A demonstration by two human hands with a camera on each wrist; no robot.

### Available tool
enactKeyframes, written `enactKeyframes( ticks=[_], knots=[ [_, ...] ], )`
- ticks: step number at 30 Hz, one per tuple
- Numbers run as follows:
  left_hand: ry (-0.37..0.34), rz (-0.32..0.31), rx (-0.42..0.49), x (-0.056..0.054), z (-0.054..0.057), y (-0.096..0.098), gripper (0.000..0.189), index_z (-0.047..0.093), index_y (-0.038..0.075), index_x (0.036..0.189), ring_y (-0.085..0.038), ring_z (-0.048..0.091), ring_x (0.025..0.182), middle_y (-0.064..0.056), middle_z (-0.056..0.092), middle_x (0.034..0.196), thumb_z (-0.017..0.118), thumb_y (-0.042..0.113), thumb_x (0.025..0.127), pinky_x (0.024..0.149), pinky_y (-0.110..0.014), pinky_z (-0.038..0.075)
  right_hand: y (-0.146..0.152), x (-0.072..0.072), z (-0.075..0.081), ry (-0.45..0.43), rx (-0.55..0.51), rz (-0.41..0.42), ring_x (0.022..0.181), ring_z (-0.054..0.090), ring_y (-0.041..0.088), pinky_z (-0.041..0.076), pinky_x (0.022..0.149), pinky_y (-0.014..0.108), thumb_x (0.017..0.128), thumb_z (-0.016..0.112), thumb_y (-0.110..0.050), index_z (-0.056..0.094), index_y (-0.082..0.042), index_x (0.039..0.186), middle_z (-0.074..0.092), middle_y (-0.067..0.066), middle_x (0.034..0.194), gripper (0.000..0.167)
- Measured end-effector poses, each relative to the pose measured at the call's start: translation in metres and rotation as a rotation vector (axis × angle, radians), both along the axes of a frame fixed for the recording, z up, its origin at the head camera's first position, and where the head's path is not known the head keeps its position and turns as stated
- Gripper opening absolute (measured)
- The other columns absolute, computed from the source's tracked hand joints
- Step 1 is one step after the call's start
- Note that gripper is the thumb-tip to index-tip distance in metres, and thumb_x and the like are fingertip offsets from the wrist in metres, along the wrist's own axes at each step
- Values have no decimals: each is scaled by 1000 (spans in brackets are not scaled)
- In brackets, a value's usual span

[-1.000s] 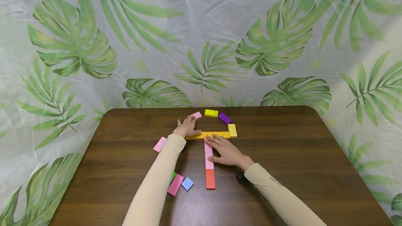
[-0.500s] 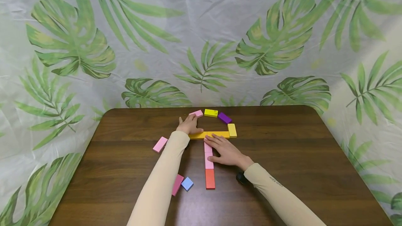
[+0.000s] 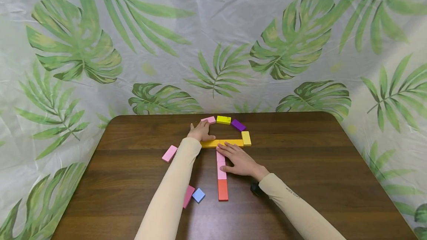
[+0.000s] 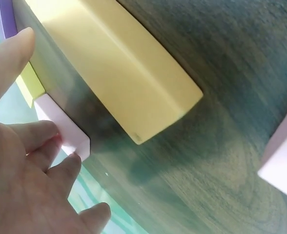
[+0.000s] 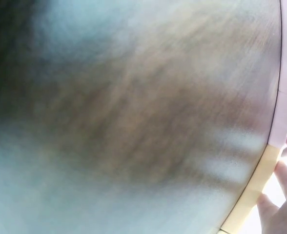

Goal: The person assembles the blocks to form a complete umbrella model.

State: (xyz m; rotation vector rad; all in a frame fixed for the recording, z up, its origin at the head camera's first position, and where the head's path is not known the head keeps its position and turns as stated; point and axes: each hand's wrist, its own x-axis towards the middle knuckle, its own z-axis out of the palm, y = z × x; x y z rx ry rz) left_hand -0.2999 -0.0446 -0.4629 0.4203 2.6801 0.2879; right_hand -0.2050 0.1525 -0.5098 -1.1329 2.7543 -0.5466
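Observation:
My left hand [image 3: 200, 131] is at the far side of the table, its fingertips against a pink block [image 3: 210, 119]. In the left wrist view the thumb stands apart from that pink block [image 4: 60, 122], whose end is close to a bright yellow block [image 4: 30, 87]. Two orange blocks [image 3: 231, 142] form a crosswise bar, partly behind my left hand. Below the bar runs a column of pink blocks [image 3: 221, 170] ending in a red block [image 3: 222, 190]. My right hand [image 3: 241, 160] rests with extended fingers on the column's top and the bar.
A purple block [image 3: 238, 124] and a pale yellow block [image 3: 246, 138] continue the curve on the right. Left of the column lie a loose pink block [image 3: 169, 153], a blue block [image 3: 198, 195] and a dark pink block [image 3: 188, 196], partly covered by the left sleeve.
My left hand has shifted slightly right and away, and the pink block has moved closer to the bright yellow one. The right hand has stayed in place.

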Motion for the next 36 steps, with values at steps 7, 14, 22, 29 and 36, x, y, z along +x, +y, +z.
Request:
enactKeyframes(
  ticks=[7,14,22,29,36],
  knots=[
    [6,-11,16,-3,-1,-1,74,25,2,150,-25,16,144,-11,19,157,59,37,94,111,-58,7,0,0,-2,-3,10,-10,141,22,33,17,112,50,92,57,-44,35,-7,149,33,11,152,71],
    [16,-24,30,-3,-1,-2,74,27,2,150,-25,17,143,-11,20,156,60,36,93,110,-58,8,1,-1,-1,1,3,-3,141,22,34,17,111,51,92,58,-43,35,-7,148,33,12,152,70],
    [24,-35,23,-3,-2,-2,74,27,2,149,-26,18,143,-11,20,156,61,36,93,110,-59,9,1,-1,-3,-21,15,-16,142,19,32,15,113,49,92,57,-44,33,-8,149,31,10,153,71],
    [30,-34,30,-2,-2,-1,73,27,2,149,-25,17,143,-11,21,156,61,34,94,110,-59,9,1,-1,-4,-20,8,-12,142,19,32,14,113,48,93,56,-44,33,-8,149,31,11,153,71],
    [27,-34,29,-3,-3,-1,72,27,2,150,-25,16,143,-11,19,157,60,35,94,110,-59,8,1,0,-3,-30,12,-19,143,18,31,13,113,48,92,56,-44,33,-8,150,31,10,153,72]
  ],
)
